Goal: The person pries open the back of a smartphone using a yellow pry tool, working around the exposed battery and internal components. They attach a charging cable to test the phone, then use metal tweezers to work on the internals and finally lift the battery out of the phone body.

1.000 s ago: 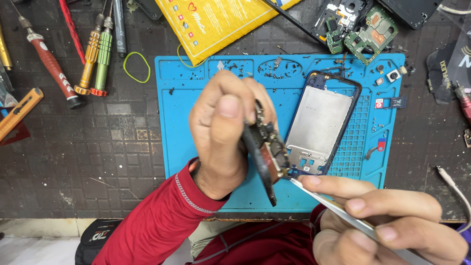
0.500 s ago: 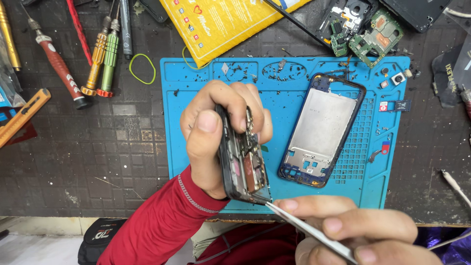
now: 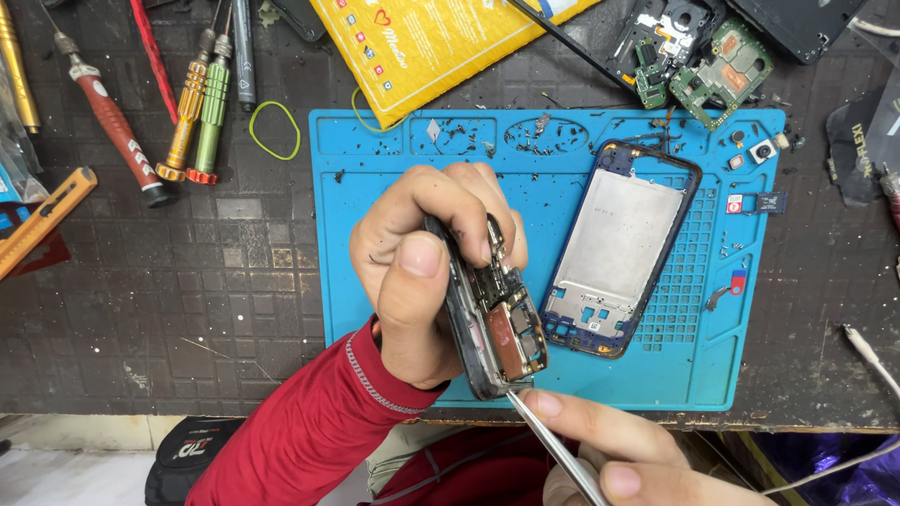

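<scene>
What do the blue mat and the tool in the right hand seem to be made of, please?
Blue mat: probably silicone or rubber, matte, with moulded compartments and grid ridges. Tool in the right hand: apparently bare metal, thin, grey and shiny, likely steel tweezers.

A yellow padded envelope [image 3: 427, 47] with small red and blue markings lies tilted at the counter's [image 3: 187, 309] far edge, its corner overlapping the blue mat [image 3: 375, 281].

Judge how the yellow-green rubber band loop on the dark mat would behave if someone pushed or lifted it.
The rubber band looks thin and lies flat as a loose loop, so it would probably flop and deform when lifted. It is likely very light. Pushed, it would likely slide or bunch rather than roll.
</scene>
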